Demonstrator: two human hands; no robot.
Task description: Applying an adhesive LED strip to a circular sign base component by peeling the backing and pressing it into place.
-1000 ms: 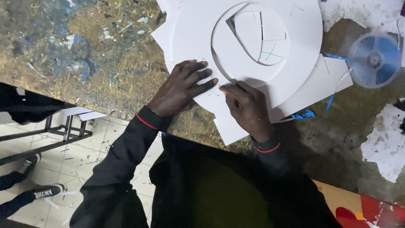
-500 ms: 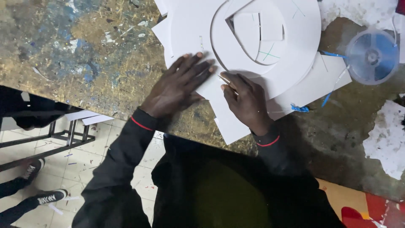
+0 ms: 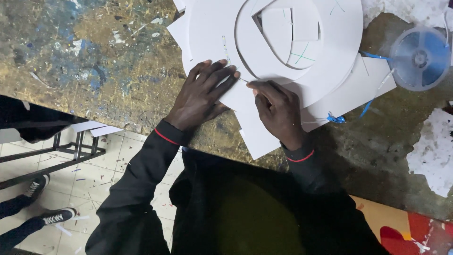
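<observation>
white foam-board ring (image 3: 207,33) lay flat on the paint-stained worktop (image 3: 85,61), stacked over other white board sheets (image 3: 354,89) at the upper centre of the head view. a smaller round cut-out (image 3: 278,66) sat inside the ring, with loose white pieces (image 3: 288,28) in its opening. left hand (image 3: 200,97) rested palm down on the ring's near edge, fingers spread and flat, gripping nothing. right hand (image 3: 278,111) sat just beside it, fingers curled narrow and pinched on a thin tool (image 3: 243,80) whose tip met the board; the tool's kind could not be told. the two hands' fingertips were nearly touching. both wrists wore black sleeves with red-edged cuffs (image 3: 165,137).

a clear plastic reel (image 3: 420,56) lay at the right of the sheets, with a blue strip (image 3: 373,55) running toward it. torn white paper (image 3: 432,151) lay on the worktop at far right. below the worktop edge, a tiled floor (image 3: 94,179) showed a metal frame (image 3: 52,153) and another person's black-and-white shoes (image 3: 56,217).
</observation>
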